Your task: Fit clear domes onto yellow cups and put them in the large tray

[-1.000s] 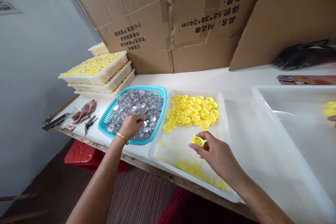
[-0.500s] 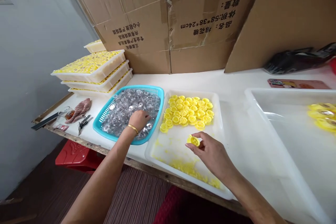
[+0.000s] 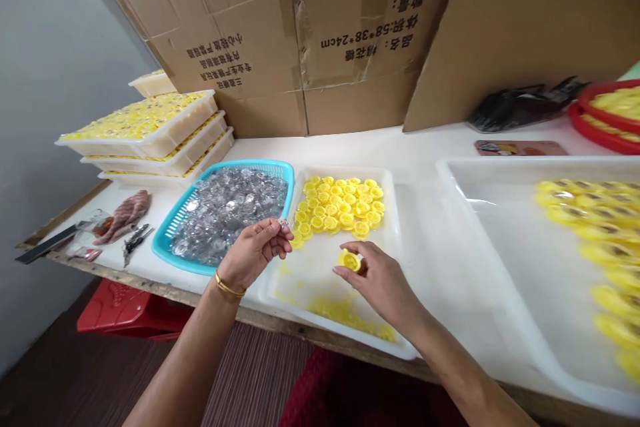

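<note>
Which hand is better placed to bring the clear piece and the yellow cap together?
Probably the left: the left hand pinches the clear piece aloft; the right hand holds the yellow cap over the white tray.

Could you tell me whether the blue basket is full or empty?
Fairly full: clear shiny pieces fill the blue basket from rim to rim.

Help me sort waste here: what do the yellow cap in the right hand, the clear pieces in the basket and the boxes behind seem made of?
The yellow cap: likely moulded plastic, opaque, slightly glossy. The clear pieces: transparent plastic by the look, glinting with highlights; glass cannot be ruled out. The boxes: brown cardboard, matte, with taped seams.
</note>
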Demonstrator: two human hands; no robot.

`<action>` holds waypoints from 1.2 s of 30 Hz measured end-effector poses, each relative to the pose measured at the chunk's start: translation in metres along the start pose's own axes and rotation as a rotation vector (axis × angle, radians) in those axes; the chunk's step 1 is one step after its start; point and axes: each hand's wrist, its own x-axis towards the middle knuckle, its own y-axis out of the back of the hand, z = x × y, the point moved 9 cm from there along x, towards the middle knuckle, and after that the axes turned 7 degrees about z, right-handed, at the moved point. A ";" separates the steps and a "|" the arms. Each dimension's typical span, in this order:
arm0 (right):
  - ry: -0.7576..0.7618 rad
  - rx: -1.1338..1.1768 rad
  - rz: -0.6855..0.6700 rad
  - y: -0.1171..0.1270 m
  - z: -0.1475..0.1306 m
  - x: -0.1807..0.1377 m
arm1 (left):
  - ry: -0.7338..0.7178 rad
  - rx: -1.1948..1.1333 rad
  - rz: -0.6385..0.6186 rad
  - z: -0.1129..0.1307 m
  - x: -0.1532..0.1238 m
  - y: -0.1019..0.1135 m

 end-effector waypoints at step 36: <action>-0.248 0.292 -0.095 0.000 0.009 -0.004 | 0.162 -0.400 0.205 -0.080 -0.015 -0.054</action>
